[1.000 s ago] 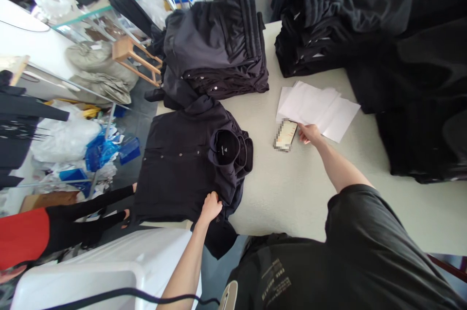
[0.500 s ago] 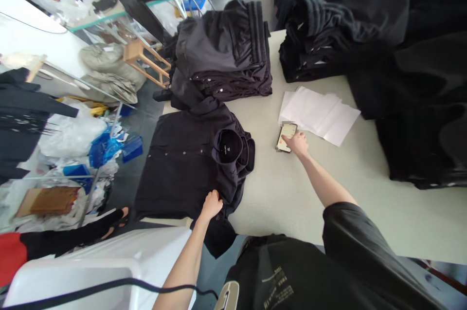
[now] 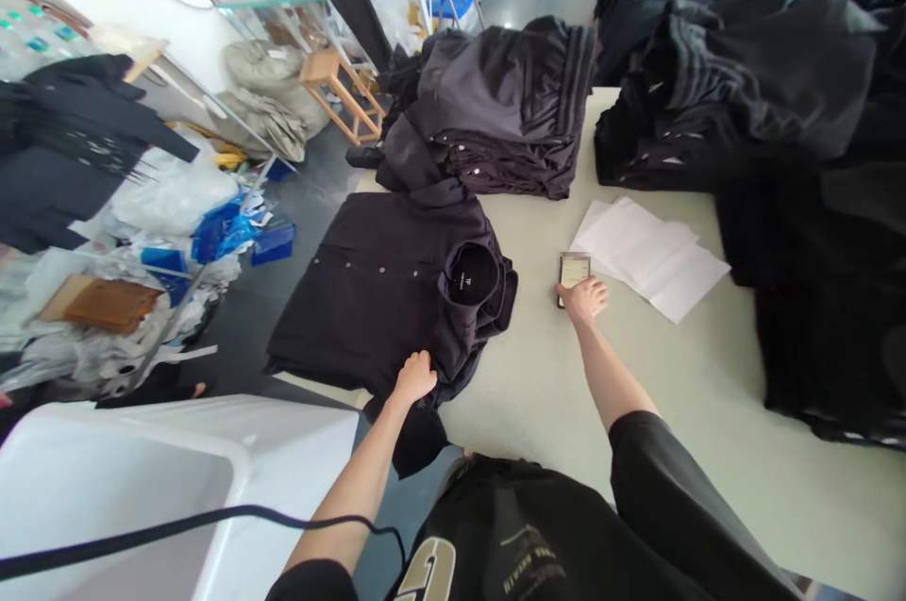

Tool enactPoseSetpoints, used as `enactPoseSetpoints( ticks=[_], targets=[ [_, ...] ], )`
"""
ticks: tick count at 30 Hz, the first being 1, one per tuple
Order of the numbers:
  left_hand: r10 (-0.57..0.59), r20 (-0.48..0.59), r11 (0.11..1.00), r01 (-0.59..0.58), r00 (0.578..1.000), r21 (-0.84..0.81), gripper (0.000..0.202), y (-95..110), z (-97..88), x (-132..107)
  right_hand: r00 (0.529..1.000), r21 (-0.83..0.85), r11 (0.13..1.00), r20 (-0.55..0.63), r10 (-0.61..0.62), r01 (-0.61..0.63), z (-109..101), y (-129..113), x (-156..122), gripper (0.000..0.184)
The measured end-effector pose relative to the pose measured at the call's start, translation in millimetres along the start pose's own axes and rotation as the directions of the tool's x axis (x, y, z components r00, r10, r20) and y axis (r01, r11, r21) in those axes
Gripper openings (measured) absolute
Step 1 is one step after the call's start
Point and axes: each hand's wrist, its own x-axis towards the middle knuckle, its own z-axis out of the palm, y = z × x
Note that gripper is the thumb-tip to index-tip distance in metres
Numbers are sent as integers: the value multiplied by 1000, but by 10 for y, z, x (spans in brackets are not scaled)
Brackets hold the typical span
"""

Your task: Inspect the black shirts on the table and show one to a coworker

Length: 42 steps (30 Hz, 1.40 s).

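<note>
A black button-up shirt (image 3: 368, 275) lies spread on the table, collar to the right, on top of more dark garments. My left hand (image 3: 415, 376) is closed on the shirt's near edge, by the shoulder, with one sleeve hanging over the table's front. Right of the collar, a phone (image 3: 574, 272) with a lit screen lies flat on the table. My right hand (image 3: 586, 299) rests at the phone's lower end, thumb over the screen and the other fingers spread toward the table, not wrapped around it.
White paper sheets (image 3: 647, 252) lie beyond the phone. Folded black garments (image 3: 506, 101) are piled behind the shirt, and more dark piles (image 3: 835, 290) stand on the right. A white bin (image 3: 297, 436) stands at the lower left, crossed by a black cable (image 3: 247, 511).
The view has shifted, so most things appear farther right. My right thumb has moved lower on the phone and the fingers have spread. My left hand stays on the shirt.
</note>
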Motion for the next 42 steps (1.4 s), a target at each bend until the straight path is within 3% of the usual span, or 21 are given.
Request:
enactPoseSetpoints(
  ticks=[6,12,17,22,28,34,42],
  targets=[
    [2,2,1000,-2,1000,-12,23,9,-31,-29,995,64,995,60,-79,75,1,96,165,70],
    [2,-3,1000,-3,1000,-19,23,36,-87,-74,987,124,980,22,-159,155,-216,294,331,68],
    [6,3,1000,-6,1000,-6,22,54,-111,-80,992,117,987,-65,-105,112,-379,267,682,68],
    [1,5,1000,-1,1000,8,22,81,-135,-74,998,72,997,-59,27,-22,-297,181,904,69],
    [-13,16,1000,13,1000,3,21,98,-144,-52,997,18,998,-59,56,-55,-155,218,918,71],
    [-16,28,1000,16,999,5,21,103,-143,-41,998,60,998,-48,39,-36,-164,410,923,74],
    [-9,24,1000,9,1000,15,20,90,-126,-29,998,81,997,-60,-11,16,-154,671,507,69]
  ],
)
